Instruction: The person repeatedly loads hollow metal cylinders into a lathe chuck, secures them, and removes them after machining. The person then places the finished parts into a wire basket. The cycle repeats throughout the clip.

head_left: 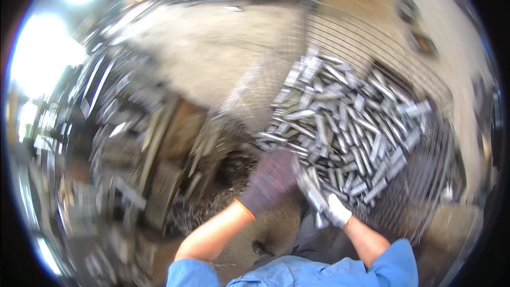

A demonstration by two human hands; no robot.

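grasping metal pieces [312, 191] in right hand [337, 212], with metal pile [348, 127] at its twelve o'clock; cannot tell grip of left hand [272, 182], blurred.

Left hand [271, 182]: glove dark purplish-black, faint reddish check, orange cuff edge [246, 208]. Right hand [338, 211]: glove whitish-grey. Metal pieces [345, 133]: silver, pale glints over darker grey. Mesh basket [414, 183]: dark parallel stripes at far and right edges. Shirt [297, 273]: light blue. Trousers [313, 238]: charcoal. Floor [196, 37]: sandy tan.

Silvery metal bars [315, 197] (motion-blurred) slant together, near ends rightward.
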